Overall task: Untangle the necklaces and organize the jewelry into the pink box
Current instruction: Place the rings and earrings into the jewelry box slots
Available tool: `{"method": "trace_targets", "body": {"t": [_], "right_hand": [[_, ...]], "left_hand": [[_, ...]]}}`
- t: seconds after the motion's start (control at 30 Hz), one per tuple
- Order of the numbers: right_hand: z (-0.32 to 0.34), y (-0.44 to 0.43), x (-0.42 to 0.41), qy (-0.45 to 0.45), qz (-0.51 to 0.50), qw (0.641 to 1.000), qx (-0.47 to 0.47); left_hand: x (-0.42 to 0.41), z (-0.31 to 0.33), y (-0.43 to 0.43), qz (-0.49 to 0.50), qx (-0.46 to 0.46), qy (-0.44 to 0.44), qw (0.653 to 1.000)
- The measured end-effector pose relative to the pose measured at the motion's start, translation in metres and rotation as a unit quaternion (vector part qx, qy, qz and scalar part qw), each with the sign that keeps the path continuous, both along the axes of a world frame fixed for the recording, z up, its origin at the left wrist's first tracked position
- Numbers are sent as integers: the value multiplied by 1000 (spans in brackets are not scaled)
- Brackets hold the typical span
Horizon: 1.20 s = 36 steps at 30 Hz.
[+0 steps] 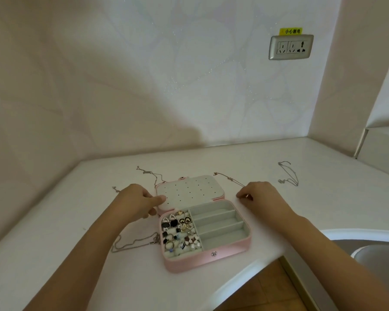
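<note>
At frame centre, the left hand [142, 199] grips the open pink box [189, 263] by its lid edge while the right hand [262, 195] pinches a necklace [230, 178] on the bench [54, 232].

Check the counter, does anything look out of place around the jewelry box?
Yes. Several necklaces lie loose on the counter around the pink box, while its right-hand slots sit empty and the left compartment is heaped with earrings and rings.

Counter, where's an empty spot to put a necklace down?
Bare counter lies at the far left, and along the wall behind the pink box. The box's right-hand slots are empty too. It is crowded round the box: a chain on each side, the jewelry-filled left compartment, the left hand and right hand.
</note>
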State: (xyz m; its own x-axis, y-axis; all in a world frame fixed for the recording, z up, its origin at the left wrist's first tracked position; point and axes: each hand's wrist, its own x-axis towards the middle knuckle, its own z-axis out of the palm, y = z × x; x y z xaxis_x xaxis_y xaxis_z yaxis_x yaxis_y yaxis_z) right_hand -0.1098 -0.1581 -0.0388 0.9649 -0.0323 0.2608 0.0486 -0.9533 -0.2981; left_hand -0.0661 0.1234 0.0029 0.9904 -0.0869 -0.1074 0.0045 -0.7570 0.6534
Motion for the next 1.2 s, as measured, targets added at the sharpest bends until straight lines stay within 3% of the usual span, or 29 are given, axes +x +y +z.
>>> {"method": "trace_targets", "body": {"t": [0.07,0.23,0.3,0.4,0.53,0.77,0.93,1.07,1.2], "right_hand": [[6,0,-4,10,-5,994,106],[17,1,-14,21,-14,976,216],[28,5,-25,2,-4,956,295],[46,20,-45,52,75,920,382],[42,38,-49,70,97,949,290],[29,49,-37,18,109,986,127],[25,43,-39,8,126,986,112],[18,31,-46,-44,54,988,140],[7,19,-54,41,0,984,171]], "left_hand": [[4,-3,1,13,-17,3,1000],[9,-8,5,23,-93,29,995],[10,-9,6,28,-130,43,990],[10,-8,6,23,-124,48,991],[4,-6,3,22,-62,84,994],[9,-9,7,27,-119,144,982],[8,-9,2,17,-195,126,972],[6,-9,-8,23,-257,95,962],[3,-15,-18,41,-304,95,947]]}}
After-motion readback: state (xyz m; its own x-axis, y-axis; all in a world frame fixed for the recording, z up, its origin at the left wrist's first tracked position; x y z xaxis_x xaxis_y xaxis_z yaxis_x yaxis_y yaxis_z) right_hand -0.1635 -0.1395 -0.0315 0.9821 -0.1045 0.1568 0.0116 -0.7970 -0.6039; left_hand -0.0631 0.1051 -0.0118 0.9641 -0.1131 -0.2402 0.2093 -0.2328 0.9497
